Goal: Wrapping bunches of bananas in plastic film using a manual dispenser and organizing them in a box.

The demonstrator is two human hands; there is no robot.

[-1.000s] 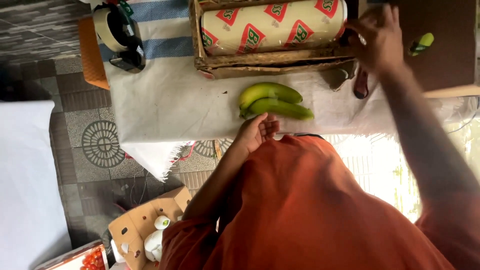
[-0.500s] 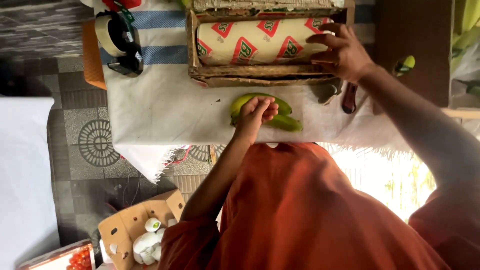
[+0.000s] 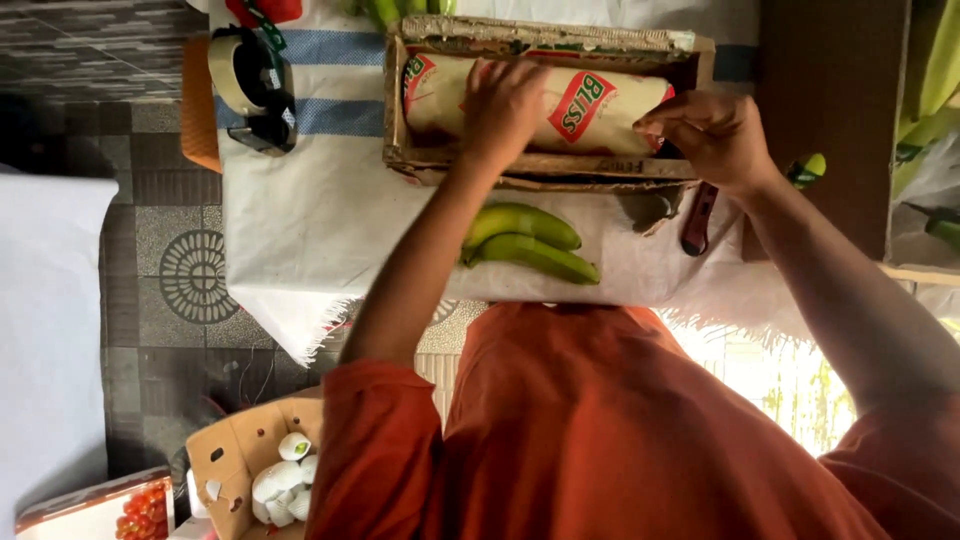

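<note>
Orange cloth fills the lower part of the view, the shirt of a person bent over a table draped in a white cloth [image 3: 300,220] with a frayed edge. Both hands are up at a worn cardboard box [image 3: 545,165] that lies on the cloth and holds a large roll [image 3: 590,100] wrapped in pale printed film with red diamond marks. The left hand [image 3: 505,105] lies flat on top of the roll near its middle, fingers curled loosely over it and pressing down rather than closing around it. The right hand [image 3: 715,135] is at the roll's end by the box's side wall, fingers pinched narrow against the wrapping there; whether they grip a loose edge I cannot tell. Just in front of the box, between it and the person's chest, lie two green bananas [image 3: 530,245] side by side on the cloth, untouched. A dark-handled tool [image 3: 697,220] rests beside the box's corner. At the far left corner of the table stands a tape dispenser [image 3: 250,85]. Down on the patterned floor sits an open carton [image 3: 255,470] with white round items inside.
</note>
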